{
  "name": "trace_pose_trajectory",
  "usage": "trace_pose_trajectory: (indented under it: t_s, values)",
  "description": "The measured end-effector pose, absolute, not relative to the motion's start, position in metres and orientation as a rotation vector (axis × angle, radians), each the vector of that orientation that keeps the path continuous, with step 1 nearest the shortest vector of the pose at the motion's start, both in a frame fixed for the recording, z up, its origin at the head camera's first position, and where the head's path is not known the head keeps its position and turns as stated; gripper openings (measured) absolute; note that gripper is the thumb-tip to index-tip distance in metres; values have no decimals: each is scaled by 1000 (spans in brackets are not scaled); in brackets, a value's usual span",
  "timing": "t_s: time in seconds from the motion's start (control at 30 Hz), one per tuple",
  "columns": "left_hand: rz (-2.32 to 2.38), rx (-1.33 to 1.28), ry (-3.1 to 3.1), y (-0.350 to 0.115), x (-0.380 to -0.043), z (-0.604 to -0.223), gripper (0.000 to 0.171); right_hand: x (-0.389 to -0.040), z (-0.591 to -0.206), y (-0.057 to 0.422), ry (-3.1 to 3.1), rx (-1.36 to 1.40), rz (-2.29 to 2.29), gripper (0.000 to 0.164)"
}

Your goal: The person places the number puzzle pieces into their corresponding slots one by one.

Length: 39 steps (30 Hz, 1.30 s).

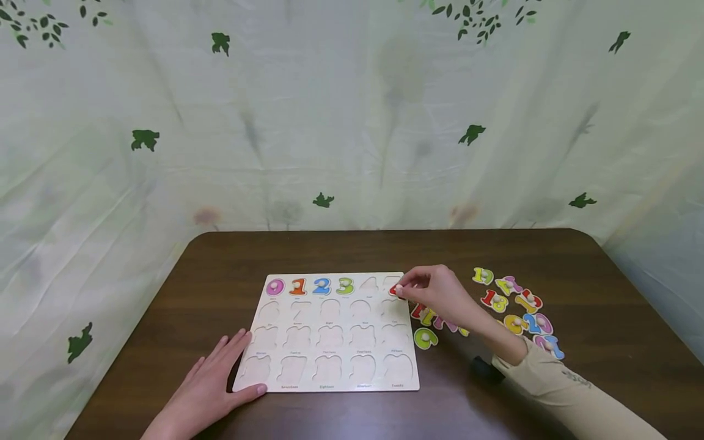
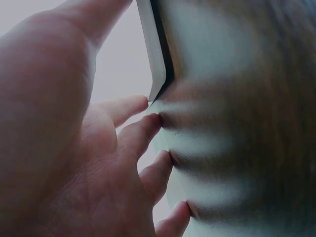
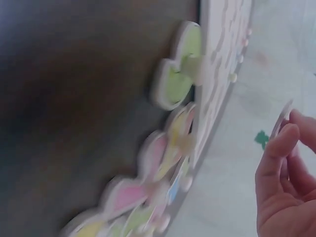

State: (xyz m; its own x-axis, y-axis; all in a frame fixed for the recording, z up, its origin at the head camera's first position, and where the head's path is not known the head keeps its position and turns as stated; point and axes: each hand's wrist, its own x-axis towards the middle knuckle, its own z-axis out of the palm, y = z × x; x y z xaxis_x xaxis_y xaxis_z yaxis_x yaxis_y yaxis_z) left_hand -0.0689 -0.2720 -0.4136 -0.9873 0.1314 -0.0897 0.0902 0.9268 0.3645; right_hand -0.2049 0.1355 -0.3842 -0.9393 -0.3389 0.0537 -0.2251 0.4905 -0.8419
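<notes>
Head: lower left, your left hand [image 1: 206, 382] is touching the board [image 1: 314, 337], probably steadying it; right of centre, your right hand [image 1: 438, 296] is pinching a red piece [image 1: 393, 291]. Left wrist: your fingers [image 2: 157, 177] are lying apart, mid-frame. Right wrist: your grip [image 3: 290, 126] is clamping the piece, far right.

Off-white board [image 1: 315, 313]; from its 10 to 12 o'clock, purple 0 [image 1: 275, 287], orange-red 1 [image 1: 299, 286], blue 2 [image 1: 321, 286], green 3 [image 1: 345, 286]. At 2 o'clock, red piece [image 1: 393, 289]. At 3 o'clock, lime-green piece [image 1: 426, 338] and red-and-yellow 18 [image 1: 494, 300]. Counter [image 1: 231, 253]: dark brown, wood-grained. Curtain [image 1: 352, 122]: pale green-white, dark green leaf shapes. Sleeve [image 1: 572, 385]: beige, dark lettering.
</notes>
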Motion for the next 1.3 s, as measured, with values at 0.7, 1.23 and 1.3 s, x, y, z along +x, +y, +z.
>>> trace_pose_trajectory:
  t_s: [0.7, 1.23, 1.3]
  values:
    - [557, 191, 2995, -272, -66, -411, 102, -259, -400, 72, 2542, -451, -1198, 7]
    - [569, 153, 2966, -271, -68, -416, 106, -262, -407, 74, 2478, -441, -1213, 6]
    - [571, 152, 2970, -271, -68, -416, 106, -262, -408, 75, 2468, -442, -1227, 6]
